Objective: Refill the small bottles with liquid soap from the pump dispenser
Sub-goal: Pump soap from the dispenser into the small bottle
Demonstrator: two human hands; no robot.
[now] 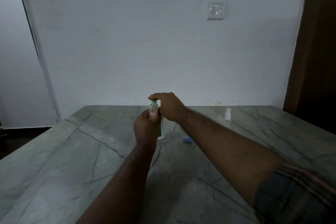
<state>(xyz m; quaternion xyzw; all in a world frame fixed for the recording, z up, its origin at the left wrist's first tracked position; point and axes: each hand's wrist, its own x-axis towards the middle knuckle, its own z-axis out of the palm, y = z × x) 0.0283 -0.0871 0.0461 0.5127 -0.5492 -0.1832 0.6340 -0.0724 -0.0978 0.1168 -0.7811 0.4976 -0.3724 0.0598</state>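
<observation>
Soap can miss the small bottle that the left hand fingers wrap, because the right hand fingers press the pump dispenser top and the mouth is tiny

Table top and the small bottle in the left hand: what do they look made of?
Table top: looks like polished grey-green stone, perhaps marble, given its dark branching veins and soft sheen. Small bottle: clear plastic or glass, since it is see-through; the blur leaves it open which.

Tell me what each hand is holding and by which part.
Left hand grips a small clear bottle around its lower body. Right hand rests on top of the green pump dispenser, fingers over the pump head.
</observation>
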